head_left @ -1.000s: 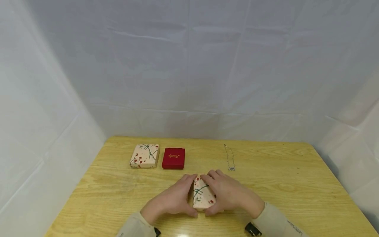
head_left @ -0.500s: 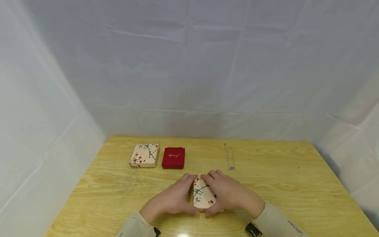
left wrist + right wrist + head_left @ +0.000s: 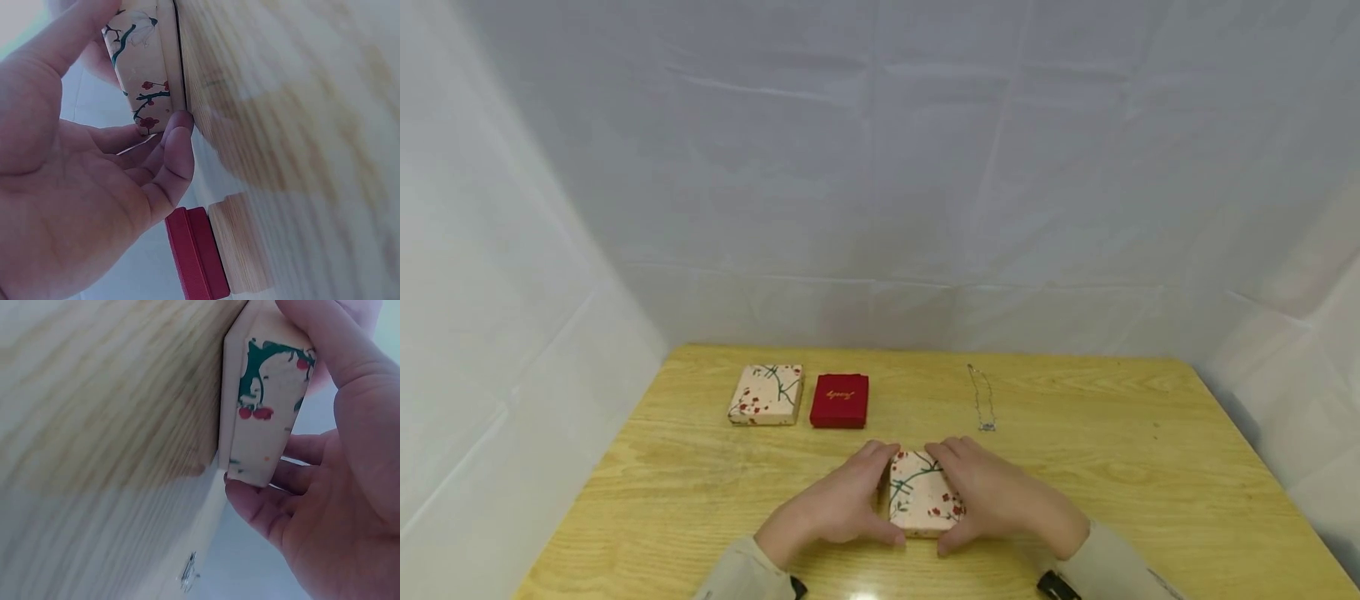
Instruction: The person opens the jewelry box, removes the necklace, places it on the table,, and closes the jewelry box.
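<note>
A cream floral gift box [image 3: 922, 493] lies flat on the wooden table, with a hand at each side. At its left, my left hand [image 3: 842, 497] holds the corners, fingertips at the far edge and thumb by the near edge. My right hand [image 3: 1000, 500] spans the right side the same way. In the left wrist view, fingers meet the end of the box [image 3: 140, 75] low down near the tabletop. From the right wrist, the fingertips show at the far corner of the box [image 3: 269, 394], thumb along its near edge.
Farther back on the left stand a second cream floral box [image 3: 766, 395] and a small red box [image 3: 839, 402] with gold lettering. A thin silver necklace [image 3: 986, 404] with a pendant lies behind my right hand. White cloth [image 3: 880, 208] encloses the table [image 3: 1112, 450].
My right hand has shifted slightly to the right, and more of the box's top now shows between the hands. The left hand and the box stay in place.
</note>
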Tool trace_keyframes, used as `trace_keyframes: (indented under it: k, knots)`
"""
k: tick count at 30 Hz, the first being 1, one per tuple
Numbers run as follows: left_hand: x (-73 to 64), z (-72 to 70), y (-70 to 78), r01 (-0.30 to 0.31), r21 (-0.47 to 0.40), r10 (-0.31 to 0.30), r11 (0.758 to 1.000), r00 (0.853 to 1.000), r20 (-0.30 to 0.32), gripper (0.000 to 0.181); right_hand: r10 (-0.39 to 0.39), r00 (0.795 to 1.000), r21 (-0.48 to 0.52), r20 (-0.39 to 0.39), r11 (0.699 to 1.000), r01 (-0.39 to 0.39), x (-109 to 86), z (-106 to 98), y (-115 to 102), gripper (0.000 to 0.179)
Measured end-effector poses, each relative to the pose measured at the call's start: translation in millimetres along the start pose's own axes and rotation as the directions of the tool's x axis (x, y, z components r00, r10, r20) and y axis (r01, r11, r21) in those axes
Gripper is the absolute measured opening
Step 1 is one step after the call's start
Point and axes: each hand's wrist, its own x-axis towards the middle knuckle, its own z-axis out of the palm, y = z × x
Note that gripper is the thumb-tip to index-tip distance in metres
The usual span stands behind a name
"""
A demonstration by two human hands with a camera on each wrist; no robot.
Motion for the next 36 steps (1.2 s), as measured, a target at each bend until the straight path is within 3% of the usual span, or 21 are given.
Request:
trace_keyframes:
  k: [9, 23, 36]
  knots:
    - [-0.8, -1.0, 1.5, 0.045, -0.016, -0.044, 0.999, 0.999, 0.014, 0.118, -0.001, 1.0, -0.015, -0.024, 1.0, 0.001, -10.0, 2, 10, 0.116]
    - [-1.3, -1.5, 2.9, 0.041, -0.022, -0.041, 0.999, 0.999, 0.006, 0.117, 0.004, 0.999, 0.044, -0.036, 0.999, -0.002, -9.5, 3, 14, 0.115]
    - [-2.0, -7.2, 0.4, 0.026, -0.076, -0.032, 0.997, 0.996, -0.079, 0.119, -0.004, 0.991, -0.003, -0.133, 1.0, 0.004, -8.3, -10, 21, 0.115]
